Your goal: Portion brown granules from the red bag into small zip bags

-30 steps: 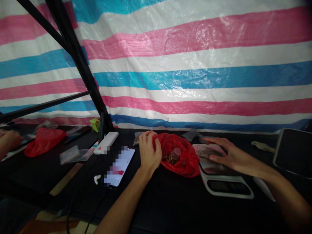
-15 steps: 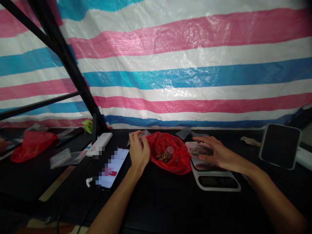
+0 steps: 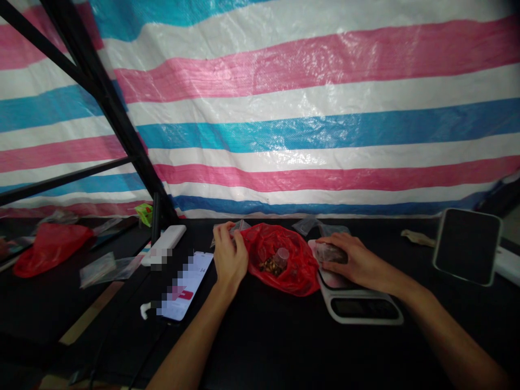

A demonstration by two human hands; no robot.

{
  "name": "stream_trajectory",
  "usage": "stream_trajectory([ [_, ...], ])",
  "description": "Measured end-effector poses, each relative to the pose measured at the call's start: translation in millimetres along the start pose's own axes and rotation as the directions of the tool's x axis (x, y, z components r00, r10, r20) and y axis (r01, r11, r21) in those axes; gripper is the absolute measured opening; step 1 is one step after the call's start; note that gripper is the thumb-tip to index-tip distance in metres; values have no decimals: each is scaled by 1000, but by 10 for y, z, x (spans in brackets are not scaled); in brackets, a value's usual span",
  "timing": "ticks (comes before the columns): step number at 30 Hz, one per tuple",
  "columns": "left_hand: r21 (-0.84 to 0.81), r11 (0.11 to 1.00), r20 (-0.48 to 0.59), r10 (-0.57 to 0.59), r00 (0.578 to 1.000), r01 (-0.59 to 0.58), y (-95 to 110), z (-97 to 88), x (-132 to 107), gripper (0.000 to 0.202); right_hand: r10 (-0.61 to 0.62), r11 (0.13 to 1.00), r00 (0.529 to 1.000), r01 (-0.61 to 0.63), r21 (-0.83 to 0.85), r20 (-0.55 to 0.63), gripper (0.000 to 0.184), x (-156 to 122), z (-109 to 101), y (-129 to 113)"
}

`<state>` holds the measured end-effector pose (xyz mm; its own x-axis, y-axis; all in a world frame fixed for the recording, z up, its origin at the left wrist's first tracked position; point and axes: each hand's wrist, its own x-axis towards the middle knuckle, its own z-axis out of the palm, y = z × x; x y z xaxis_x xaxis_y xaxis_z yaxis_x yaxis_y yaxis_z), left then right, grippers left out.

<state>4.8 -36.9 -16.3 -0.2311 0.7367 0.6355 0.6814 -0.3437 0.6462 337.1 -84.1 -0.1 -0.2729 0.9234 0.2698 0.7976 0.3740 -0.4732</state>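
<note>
My left hand [image 3: 229, 255] pinches a small clear plastic bag [image 3: 234, 227] at the far edge of the black table, right beside an open red plastic bag [image 3: 298, 276]. That red bag holds small brown pieces [image 3: 268, 266] and a small translucent cup [image 3: 281, 255]. My right hand [image 3: 357, 265] curls over a small bag of brownish contents [image 3: 331, 252], which lies on the pink-tinted top of a white digital scale [image 3: 359, 309]. The scale's display is dark.
A phone with a blurred screen [image 3: 186, 286] and a white oblong device [image 3: 164, 245] lie left of my hands. Another red bag [image 3: 51, 250] and clear bags [image 3: 97, 270] lie further left, by a black metal frame [image 3: 117, 127]. A dark square panel [image 3: 467, 246] stands right. A striped tarp [image 3: 309, 130] hangs behind.
My right hand has lowered and curled over the bag on the scale. The whole view has shifted slightly, with the table sitting lower and things further left than a second ago.
</note>
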Motion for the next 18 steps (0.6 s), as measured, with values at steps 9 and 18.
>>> stream_trajectory([
  [9, -4, 1000, 83, -19, 996, 19, 82, -5, -46, 22, -66, 966, 989, 96, 238, -130, 42, 219, -55, -489],
  [18, -39, 997, 209, -60, 976, 70, 137, -18, -114, 23, -257, 950, 951, 282, -137, 174, 61, 760, 261, -985],
])
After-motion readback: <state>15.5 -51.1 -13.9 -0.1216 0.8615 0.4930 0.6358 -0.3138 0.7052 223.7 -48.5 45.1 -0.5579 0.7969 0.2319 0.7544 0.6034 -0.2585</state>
